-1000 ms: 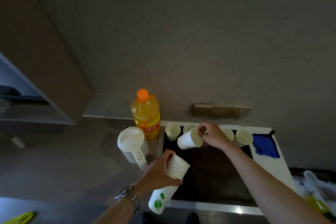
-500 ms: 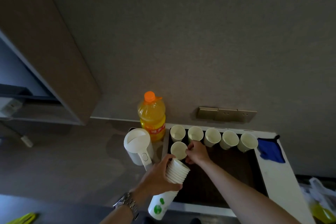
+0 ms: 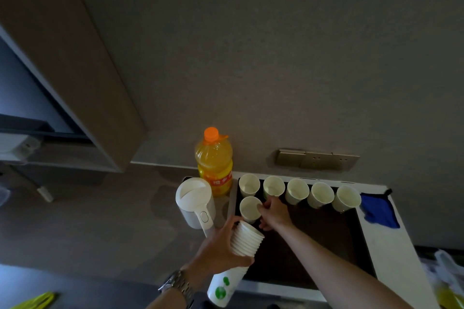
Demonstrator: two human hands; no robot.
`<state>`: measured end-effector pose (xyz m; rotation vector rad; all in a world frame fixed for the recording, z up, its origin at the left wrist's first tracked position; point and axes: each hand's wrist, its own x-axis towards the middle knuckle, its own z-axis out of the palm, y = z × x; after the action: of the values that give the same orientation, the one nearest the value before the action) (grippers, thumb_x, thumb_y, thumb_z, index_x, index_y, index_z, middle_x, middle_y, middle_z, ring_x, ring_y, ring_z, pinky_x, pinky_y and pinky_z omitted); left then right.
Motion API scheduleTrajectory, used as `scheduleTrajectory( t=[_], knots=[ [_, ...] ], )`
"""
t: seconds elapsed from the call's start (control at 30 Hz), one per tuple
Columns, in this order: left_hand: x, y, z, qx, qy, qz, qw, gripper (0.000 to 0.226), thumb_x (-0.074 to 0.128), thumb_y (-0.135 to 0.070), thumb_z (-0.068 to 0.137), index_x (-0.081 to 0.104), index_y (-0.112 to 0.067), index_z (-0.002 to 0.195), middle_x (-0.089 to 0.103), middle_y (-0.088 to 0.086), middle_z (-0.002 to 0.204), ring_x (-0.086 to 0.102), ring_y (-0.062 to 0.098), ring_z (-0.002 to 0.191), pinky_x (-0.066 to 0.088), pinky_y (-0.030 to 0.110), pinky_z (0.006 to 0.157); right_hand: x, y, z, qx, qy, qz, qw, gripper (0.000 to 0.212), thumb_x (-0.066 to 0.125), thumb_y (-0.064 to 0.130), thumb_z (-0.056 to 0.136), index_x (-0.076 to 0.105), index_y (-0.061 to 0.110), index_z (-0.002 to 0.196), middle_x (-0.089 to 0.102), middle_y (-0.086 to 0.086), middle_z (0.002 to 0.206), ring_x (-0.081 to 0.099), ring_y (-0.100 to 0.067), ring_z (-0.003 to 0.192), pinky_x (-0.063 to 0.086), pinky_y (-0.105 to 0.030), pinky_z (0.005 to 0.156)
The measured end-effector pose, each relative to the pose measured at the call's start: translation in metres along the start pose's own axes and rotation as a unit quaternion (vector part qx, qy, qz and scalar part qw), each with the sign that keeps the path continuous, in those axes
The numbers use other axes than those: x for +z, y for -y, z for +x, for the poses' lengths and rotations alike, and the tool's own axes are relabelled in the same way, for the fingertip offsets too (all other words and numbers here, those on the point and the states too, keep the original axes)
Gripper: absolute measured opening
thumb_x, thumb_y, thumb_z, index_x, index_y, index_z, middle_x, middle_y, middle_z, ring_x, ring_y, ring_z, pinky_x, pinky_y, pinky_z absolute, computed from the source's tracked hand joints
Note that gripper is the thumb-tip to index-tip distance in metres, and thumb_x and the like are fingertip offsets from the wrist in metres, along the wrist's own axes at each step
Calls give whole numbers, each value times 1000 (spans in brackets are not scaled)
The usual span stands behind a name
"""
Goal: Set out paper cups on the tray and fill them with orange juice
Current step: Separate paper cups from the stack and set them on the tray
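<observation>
Sixth cup [image 3: 249,209] set on tray [image 3: 324,231], second row, left end.
Right hand [image 3: 275,212]: fingers curled on that cup's rim and side. Left hand [image 3: 221,251]: fingers wrapped round the cup stack [image 3: 239,253], held tilted over the tray's near-left corner. Five cups [image 3: 297,190] line the far edge, all empty. Capped juice bottle [image 3: 214,165] stands on the counter [image 3: 100,213] just left of the tray, beside a white kettle [image 3: 194,202].
</observation>
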<state>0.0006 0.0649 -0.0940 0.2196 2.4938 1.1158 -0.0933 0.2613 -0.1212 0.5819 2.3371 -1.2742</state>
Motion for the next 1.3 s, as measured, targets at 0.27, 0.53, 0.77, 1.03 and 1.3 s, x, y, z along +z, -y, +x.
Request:
scheduleTrajectory(
  t=[0.27,0.53,0.77,1.03,1.3],
  knots=[
    [4,-3,8,-8,2,-7,1000,84,87,-67,58,40,-48,125,63,-21,112,61,-4,102,58,29,89,-30,4,-13,-119,15,-147,982,34,54,41,98,68,12,85,65,2,68,61,-9,60,48,-30,61],
    [3,-16,20,30,6,19,999,85,85,-67,59,40,-46,128,63,-20,111,62,1,103,55,25,88,-59,-3,-28,-190,220,-116,950,8,76,28,89,75,21,85,73,5,81,64,0,67,48,-16,62],
    [6,-26,27,58,30,25,998,87,85,-69,60,37,-49,130,61,-22,115,60,-3,106,57,28,89,-74,-9,-28,-166,195,-138,957,15,78,22,87,75,12,98,72,2,92,63,0,73,49,-14,63],
    [11,-39,36,86,27,37,995,82,84,-69,62,37,-47,125,62,-19,112,62,0,102,58,26,83,-86,-12,-20,-185,162,-178,953,11,79,27,84,75,22,93,72,3,96,67,-11,93,56,-33,90],
    [9,-41,40,79,59,39,994,78,86,-63,63,37,-49,121,61,-19,108,61,-3,96,52,17,72,-109,-8,-13,-228,102,-187,950,10,76,18,87,72,27,88,71,5,97,66,-11,93,55,-39,92]
  ],
)
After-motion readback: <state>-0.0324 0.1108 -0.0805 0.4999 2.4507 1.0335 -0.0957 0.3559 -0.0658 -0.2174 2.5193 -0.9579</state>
